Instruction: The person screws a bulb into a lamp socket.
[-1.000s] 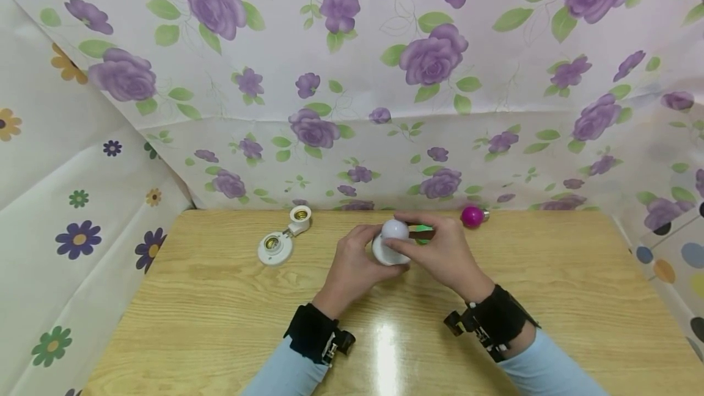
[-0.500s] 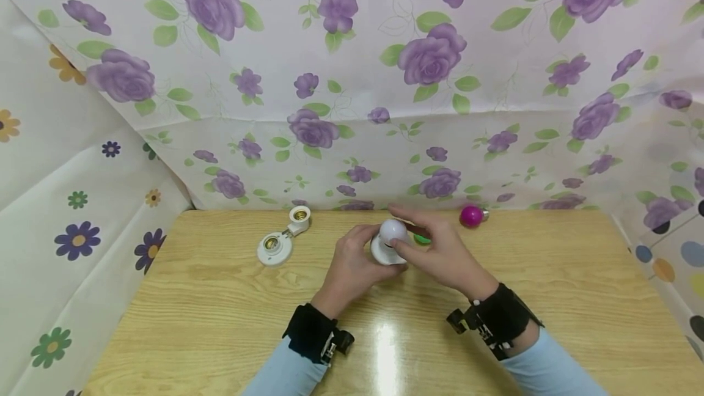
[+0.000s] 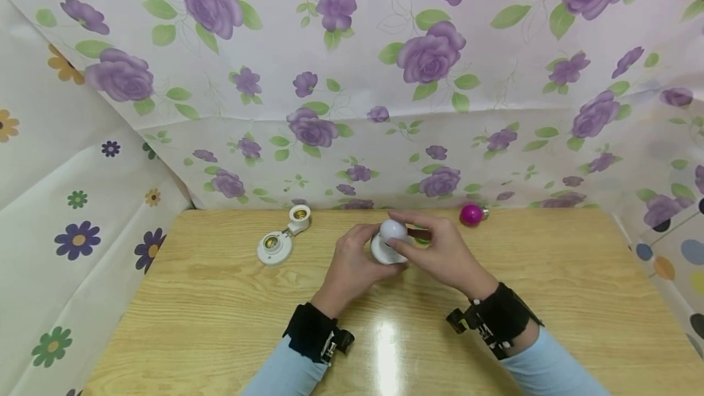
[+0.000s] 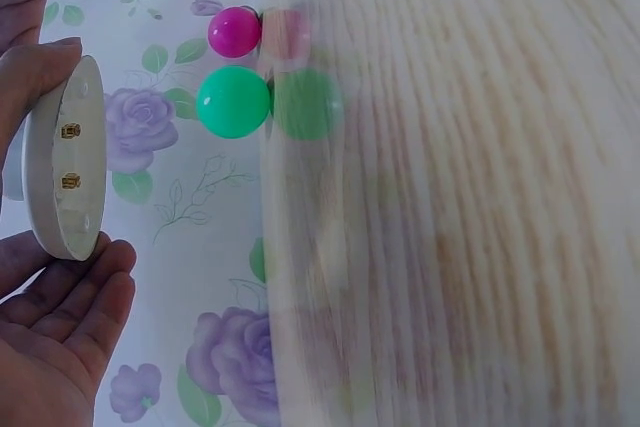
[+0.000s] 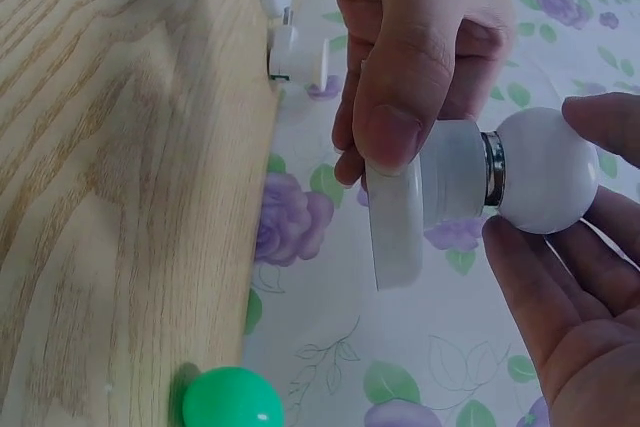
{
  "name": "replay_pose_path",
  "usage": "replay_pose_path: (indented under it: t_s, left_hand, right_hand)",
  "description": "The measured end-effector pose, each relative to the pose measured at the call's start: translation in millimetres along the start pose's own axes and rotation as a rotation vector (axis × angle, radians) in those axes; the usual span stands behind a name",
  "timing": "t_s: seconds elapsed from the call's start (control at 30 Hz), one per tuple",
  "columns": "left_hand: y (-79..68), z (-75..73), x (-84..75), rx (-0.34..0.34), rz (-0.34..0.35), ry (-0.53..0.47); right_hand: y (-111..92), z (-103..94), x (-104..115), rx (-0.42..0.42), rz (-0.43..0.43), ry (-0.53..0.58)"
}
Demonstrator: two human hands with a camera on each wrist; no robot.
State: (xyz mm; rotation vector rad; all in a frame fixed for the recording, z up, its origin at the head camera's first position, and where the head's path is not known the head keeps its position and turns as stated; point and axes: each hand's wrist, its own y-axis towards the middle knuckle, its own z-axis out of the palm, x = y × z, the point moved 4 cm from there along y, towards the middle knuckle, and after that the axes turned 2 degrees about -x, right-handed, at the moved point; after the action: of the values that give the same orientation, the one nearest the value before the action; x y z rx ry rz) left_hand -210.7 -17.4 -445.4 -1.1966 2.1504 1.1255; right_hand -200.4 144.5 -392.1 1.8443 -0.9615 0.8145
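A person's left hand [image 3: 352,264] curls around the rim of a white lamp holder [image 5: 395,227], held above the wooden worktop [image 3: 220,335], as the right hand [image 3: 442,252], reaching in from the holder's right, pinches a white bulb [image 5: 550,172] at its mouth, a strip of metal showing between. Right of the holder lie a green bulb [image 4: 233,102], partly screened by the right hand, and a magenta bulb [image 3: 471,215]; to its left, a round socket [image 3: 275,253] and an angled socket [image 3: 300,223].
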Motion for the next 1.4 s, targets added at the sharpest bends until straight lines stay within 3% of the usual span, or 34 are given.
replay_pose_path:
  t_s: [0.43, 0.57, 0.8, 0.93, 1.17, 1.4]
  left_hand:
    - [-1.0, -0.2, -0.6, 0.006, -0.016, -0.019]
    - [-2.1, -0.7, 0.2, -0.001, -0.023, -0.011]
    - [-1.0, -0.5, -0.3, -0.002, -0.005, -0.006]
    - [-0.4, 0.7, -0.3, 0.002, 0.001, -0.009]
    - [0.0, 0.6, 0.5, 0.001, 0.0, -0.01]
    - [-0.3, -0.8, -0.5, 0.0, 0.002, -0.011]
  right_hand:
    - [-1.7, -1.8, -6.3, -0.102, 0.02, -0.005]
    - [-0.7, -2.4, -5.9, -0.076, 0.007, -0.028]
    - [-0.2, -0.8, -2.6, 0.042, -0.026, 0.01]
    - [-0.8, -0.4, 11.5, 0.079, -0.019, 0.028]
    - [-0.1, -2.6, 33.7, 0.063, 0.016, 0.029]
    - [-0.7, -1.3, 16.0, -0.007, 0.042, 0.037]
